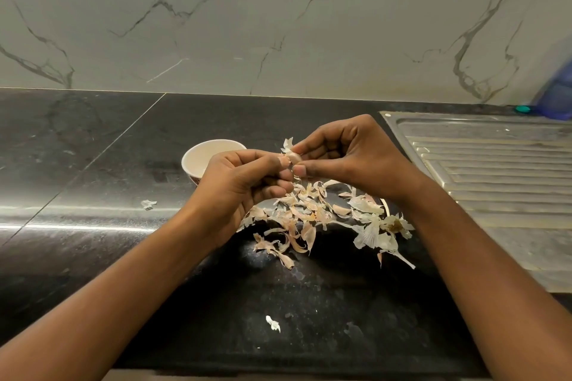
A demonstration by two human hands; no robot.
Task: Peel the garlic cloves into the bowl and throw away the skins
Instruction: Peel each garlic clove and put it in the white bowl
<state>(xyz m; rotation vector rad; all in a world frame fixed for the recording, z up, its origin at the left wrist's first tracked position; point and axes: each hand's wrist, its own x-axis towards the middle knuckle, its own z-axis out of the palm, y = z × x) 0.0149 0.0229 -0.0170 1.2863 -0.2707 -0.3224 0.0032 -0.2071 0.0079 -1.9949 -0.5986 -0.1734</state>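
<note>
Step in hand: peeling a single garlic clove (293,158), held in the air above the black tabletop (93,182), between both hands.

Left hand (244,185): grip clamped on the clove's left end, thumb and forefinger pinching it, other fingers curled under.

Right hand (346,155): grip pinched together on the clove's right side and on a flap of papery skin (288,144) that stands up from the clove. The skin is partly lifted, not yet off.

White bowl (198,158): on the tabletop just behind and left of the left hand, which hides part of it. The visible inside wall looks bare; the bottom cannot be seen, so the count of peeled cloves is unknown.

Pile of skins (309,216): loose on the tabletop directly below and in front of the hands, spreading right to a dried stem piece (394,226). Stray flakes lie apart at left (148,203) and near the front edge (273,323). Steel sink drainboard (495,164) at right.

Judgement: peeling is well along, given the size of the pile; disposal has not begun. No unpeeled cloves are visible elsewhere.

Next move calls for: pulling the lifted flap away while the left grip holds firm, stripping any remainder, then carrying the bare clove left to the bowl. Afterwards the skins need gathering, strays included.
</note>
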